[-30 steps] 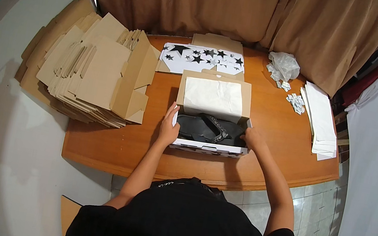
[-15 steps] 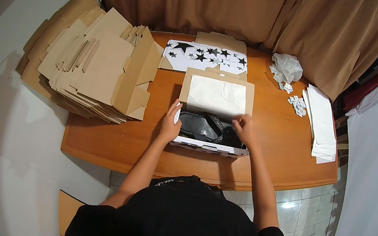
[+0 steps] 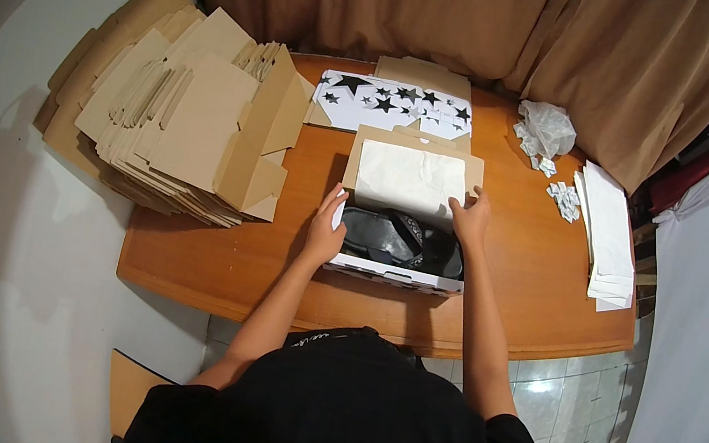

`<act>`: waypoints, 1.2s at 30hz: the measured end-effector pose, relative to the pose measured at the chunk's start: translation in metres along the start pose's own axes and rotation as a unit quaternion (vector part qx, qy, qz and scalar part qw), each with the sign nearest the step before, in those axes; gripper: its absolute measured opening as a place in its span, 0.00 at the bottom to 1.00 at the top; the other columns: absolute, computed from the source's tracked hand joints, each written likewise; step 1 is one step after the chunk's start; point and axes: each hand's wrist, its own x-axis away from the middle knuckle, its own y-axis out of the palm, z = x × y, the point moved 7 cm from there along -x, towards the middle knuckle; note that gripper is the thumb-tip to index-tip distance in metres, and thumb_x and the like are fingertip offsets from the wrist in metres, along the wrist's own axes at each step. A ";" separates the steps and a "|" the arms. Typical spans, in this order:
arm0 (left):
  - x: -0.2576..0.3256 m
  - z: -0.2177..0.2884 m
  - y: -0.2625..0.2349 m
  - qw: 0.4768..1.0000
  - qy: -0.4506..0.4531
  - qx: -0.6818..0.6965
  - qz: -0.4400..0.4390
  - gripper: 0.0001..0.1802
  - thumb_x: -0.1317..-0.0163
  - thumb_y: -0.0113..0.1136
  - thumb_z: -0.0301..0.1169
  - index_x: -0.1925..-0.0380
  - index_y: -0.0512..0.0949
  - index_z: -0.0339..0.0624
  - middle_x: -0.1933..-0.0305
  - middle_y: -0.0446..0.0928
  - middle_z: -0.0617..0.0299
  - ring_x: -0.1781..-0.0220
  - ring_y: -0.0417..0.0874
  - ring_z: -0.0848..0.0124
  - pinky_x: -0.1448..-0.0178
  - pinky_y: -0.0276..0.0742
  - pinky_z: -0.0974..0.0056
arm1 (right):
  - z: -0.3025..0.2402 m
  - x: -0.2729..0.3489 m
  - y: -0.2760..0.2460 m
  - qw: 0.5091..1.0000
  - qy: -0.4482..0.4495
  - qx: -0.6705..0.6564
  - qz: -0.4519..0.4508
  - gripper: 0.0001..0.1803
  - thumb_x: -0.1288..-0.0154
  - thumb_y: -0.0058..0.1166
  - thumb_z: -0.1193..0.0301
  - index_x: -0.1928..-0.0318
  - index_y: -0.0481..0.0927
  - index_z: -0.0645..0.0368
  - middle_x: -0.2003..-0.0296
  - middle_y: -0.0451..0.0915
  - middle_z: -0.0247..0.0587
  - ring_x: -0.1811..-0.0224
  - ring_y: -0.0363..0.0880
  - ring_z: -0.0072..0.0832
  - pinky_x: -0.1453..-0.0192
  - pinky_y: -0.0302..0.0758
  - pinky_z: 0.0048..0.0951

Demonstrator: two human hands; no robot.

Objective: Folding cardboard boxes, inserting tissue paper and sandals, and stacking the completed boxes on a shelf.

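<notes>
An open shoebox [image 3: 392, 276] stands on the table in front of me, white outside, its brown cardboard lid [image 3: 419, 141] raised at the back. Black sandals [image 3: 371, 232] lie inside it, with a patterned strap on top. White paper [image 3: 412, 175] rests against the inner face of the lid. My left hand [image 3: 326, 231] grips the box's left wall, fingers along its outside. At the right edge of the lid is my right hand [image 3: 471, 218], thumb against the paper and fingers round the edge; some fingertips are hidden.
Flattened brown cardboard boxes [image 3: 193, 117] are piled at the left. Behind the shoebox lies a white cardboard piece with black stars [image 3: 384, 105]. At the right are a clear plastic bag [image 3: 546, 130], small white packets [image 3: 564, 202] and a stack of white paper sheets [image 3: 603, 237].
My right hand has moved up from above the sandals to the right edge of the lid and paper. My left hand keeps its hold on the box.
</notes>
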 end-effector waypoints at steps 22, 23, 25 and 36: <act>-0.048 0.017 0.104 0.993 0.052 0.030 -0.099 0.31 0.48 0.51 0.20 0.41 0.59 0.38 0.29 0.43 0.55 0.29 0.47 0.56 0.30 0.49 0.59 | 0.082 0.047 -0.106 0.988 0.059 0.123 0.078 0.21 0.41 0.50 0.66 0.51 0.68 0.68 0.57 0.72 0.62 0.53 0.70 0.54 0.50 0.67 0.43; -0.051 0.022 0.111 0.993 0.053 0.014 -0.103 0.31 0.48 0.51 0.20 0.41 0.59 0.37 0.29 0.42 0.55 0.29 0.48 0.55 0.31 0.51 0.59 | 0.084 0.043 -0.110 0.986 0.064 0.139 0.071 0.22 0.40 0.50 0.65 0.52 0.68 0.68 0.58 0.72 0.62 0.53 0.70 0.54 0.50 0.67 0.43; -0.057 0.033 0.123 0.993 0.056 -0.001 -0.108 0.31 0.48 0.52 0.20 0.41 0.59 0.36 0.29 0.41 0.55 0.29 0.48 0.54 0.32 0.53 0.59 | 0.089 0.035 -0.118 0.983 0.070 0.156 0.066 0.22 0.40 0.50 0.63 0.52 0.69 0.68 0.58 0.72 0.62 0.53 0.70 0.54 0.50 0.67 0.43; -0.062 0.056 0.154 0.967 -0.027 -0.241 -0.075 0.33 0.47 0.54 0.28 0.39 0.57 0.40 0.28 0.39 0.60 0.34 0.56 0.48 0.39 0.63 0.52 | 0.166 -0.047 -0.137 0.991 0.130 -0.033 -0.025 0.28 0.33 0.38 0.52 0.57 0.75 0.68 0.65 0.77 0.56 0.61 0.77 0.40 0.58 0.71 0.35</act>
